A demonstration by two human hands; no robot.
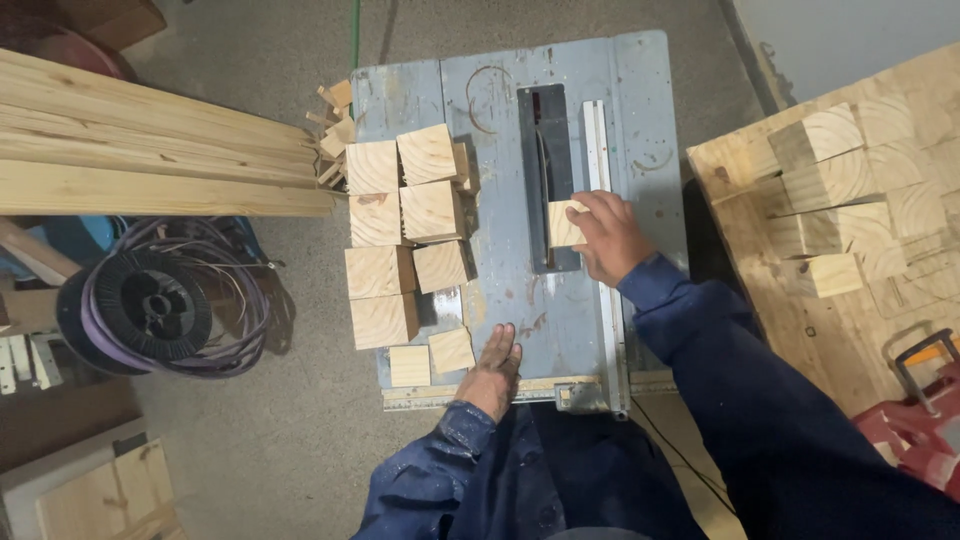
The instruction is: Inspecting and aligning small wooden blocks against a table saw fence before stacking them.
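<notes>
Right hand (610, 235) pinches a small wood block (563, 224) on the grey saw table (590, 330); left hand (493, 372) lies spread flat at its near edge, concrete floor (300, 380) below.

Small pale wood block (564, 223), square-cut, lying flat beside the saw table (640, 120) blade slot, apparently mid-table.

planks (150, 140) stacked left | wire spool (150, 305) on floor | cut blocks (830, 190) on plywood sheet (800, 330), right

On the saw tabletop (580, 310), cut blocks (405, 215) sit left of the blade (543, 170); planks (150, 140) lie farther left, stacked blocks (840, 190) right.
</notes>
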